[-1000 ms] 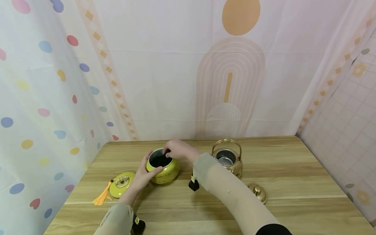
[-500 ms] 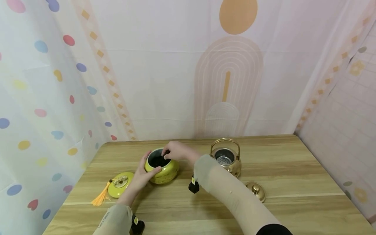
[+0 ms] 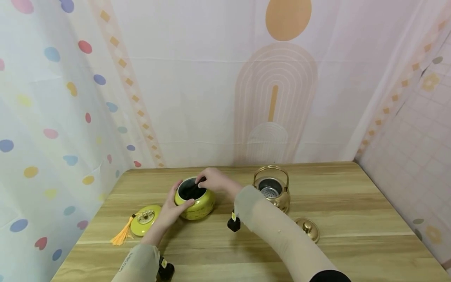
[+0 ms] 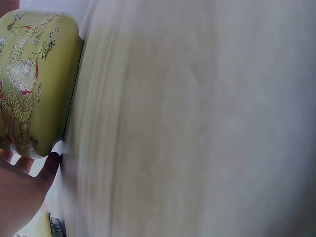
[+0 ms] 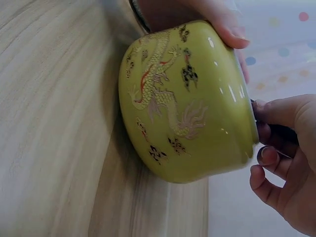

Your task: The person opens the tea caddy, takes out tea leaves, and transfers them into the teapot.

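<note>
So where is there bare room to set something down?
The pale wooden table is bare right of the gold metal kettle and round gold lid, and, in front, between the two forearms. Crowded: around the round yellow jar, with left hand, right hand and tasselled yellow lid.

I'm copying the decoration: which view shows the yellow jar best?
The right wrist view: the jar is large, its dragon clear. The left wrist view crops the jar at the left edge; the head view shows it small, from above, with its open mouth.
</note>
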Action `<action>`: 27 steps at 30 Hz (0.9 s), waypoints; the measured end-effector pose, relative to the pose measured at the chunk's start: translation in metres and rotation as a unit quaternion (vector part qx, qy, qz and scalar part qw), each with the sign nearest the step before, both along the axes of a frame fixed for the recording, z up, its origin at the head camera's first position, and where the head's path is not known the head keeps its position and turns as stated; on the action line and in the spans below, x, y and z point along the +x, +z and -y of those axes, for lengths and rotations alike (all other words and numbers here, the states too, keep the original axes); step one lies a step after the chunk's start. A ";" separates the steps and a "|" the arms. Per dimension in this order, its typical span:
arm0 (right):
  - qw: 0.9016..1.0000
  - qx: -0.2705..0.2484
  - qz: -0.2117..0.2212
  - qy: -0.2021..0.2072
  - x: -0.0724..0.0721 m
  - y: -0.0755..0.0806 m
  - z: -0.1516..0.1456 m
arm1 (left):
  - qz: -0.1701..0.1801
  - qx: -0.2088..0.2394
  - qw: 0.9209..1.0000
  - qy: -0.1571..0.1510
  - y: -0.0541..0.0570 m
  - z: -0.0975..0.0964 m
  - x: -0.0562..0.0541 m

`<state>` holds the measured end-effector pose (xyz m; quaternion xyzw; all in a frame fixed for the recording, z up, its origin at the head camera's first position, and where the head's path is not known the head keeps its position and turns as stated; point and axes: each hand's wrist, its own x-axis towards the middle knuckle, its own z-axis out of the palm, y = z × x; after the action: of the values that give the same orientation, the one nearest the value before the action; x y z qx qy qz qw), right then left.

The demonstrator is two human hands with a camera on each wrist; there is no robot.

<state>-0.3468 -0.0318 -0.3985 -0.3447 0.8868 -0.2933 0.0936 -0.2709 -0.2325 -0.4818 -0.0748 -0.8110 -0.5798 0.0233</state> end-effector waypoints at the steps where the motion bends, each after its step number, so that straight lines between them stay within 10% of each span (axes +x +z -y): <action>1: 1.000 -0.005 0.001 0.000 -0.001 0.000 -0.002 | -0.001 0.001 1.000 -0.001 0.000 -0.001 0.000; 27: 0.984 -0.135 0.098 -0.068 -0.013 -0.010 -0.045 | -0.013 0.004 1.000 0.002 0.003 -0.002 0.000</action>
<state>-0.3600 0.0133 -0.4086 -0.2630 0.8469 -0.4483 0.1121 -0.2709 -0.2308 -0.4792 -0.0803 -0.8087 -0.5817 0.0354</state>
